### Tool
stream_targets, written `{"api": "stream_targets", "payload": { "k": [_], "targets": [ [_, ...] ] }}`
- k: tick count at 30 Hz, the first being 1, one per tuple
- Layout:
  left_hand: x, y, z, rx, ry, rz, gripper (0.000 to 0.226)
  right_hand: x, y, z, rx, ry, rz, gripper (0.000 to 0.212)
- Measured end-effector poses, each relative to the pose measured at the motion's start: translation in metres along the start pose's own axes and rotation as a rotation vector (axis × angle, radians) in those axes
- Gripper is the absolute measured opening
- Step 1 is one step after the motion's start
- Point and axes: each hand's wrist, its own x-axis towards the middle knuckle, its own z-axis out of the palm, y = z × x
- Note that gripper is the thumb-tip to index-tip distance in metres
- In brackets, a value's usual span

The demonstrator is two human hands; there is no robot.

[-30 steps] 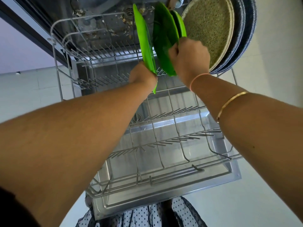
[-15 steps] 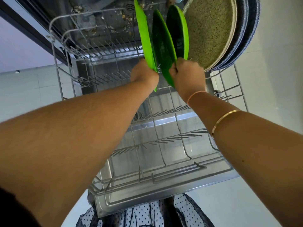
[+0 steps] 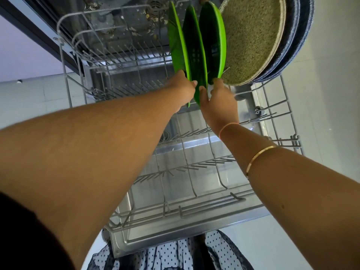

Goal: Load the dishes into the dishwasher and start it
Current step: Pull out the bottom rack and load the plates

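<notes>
**Green plates go into the dishwasher rack**

A dotted garment [image 3: 165,256] shows at 6 o'clock, at the near edge of the open dishwasher door [image 3: 136,242], with the pulled-out wire rack [image 3: 194,209] above it. Toward 12 o'clock the left hand [image 3: 182,88] has its grip curled on the lower rim of the left green plate [image 3: 176,41]. Just beside it, the right hand [image 3: 218,102] pinches the middle green plate [image 3: 194,53] between thumb and fingers. A third green plate [image 3: 212,41] stands on edge at their 1 o'clock, then a speckled plate [image 3: 253,36] and dark blue plates [image 3: 300,36].
</notes>
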Motion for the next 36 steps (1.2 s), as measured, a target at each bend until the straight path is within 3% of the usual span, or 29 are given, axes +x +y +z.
{"api": "stream_targets", "payload": {
  "k": [5,10,15,18,26,33,36],
  "targets": [
    [-0.006,-0.009,0.006,0.002,-0.058,-0.033,0.048,-0.005,-0.003,-0.002,0.019,-0.002,-0.013,0.042],
    [-0.035,-0.023,-0.006,0.024,0.056,-0.061,0.057,-0.018,-0.018,-0.008,-0.040,-0.023,-0.033,0.058],
    [-0.102,-0.037,-0.036,0.547,0.100,0.156,0.070,-0.051,-0.050,-0.029,-0.300,-0.225,-0.197,0.074],
    [-0.140,-0.041,-0.060,0.691,0.073,0.191,0.077,-0.070,-0.082,-0.053,-0.410,-0.318,-0.314,0.072],
    [-0.255,-0.037,-0.172,0.747,0.177,0.069,0.074,-0.121,-0.211,-0.128,-0.542,-0.422,-0.651,0.072],
    [-0.379,-0.015,-0.296,0.655,0.464,-0.122,0.071,-0.191,-0.363,-0.199,-0.492,-0.322,-0.872,0.079],
    [-0.415,-0.017,-0.344,0.619,0.579,-0.127,0.072,-0.225,-0.420,-0.213,-0.451,-0.287,-0.951,0.080]
  ]
}}
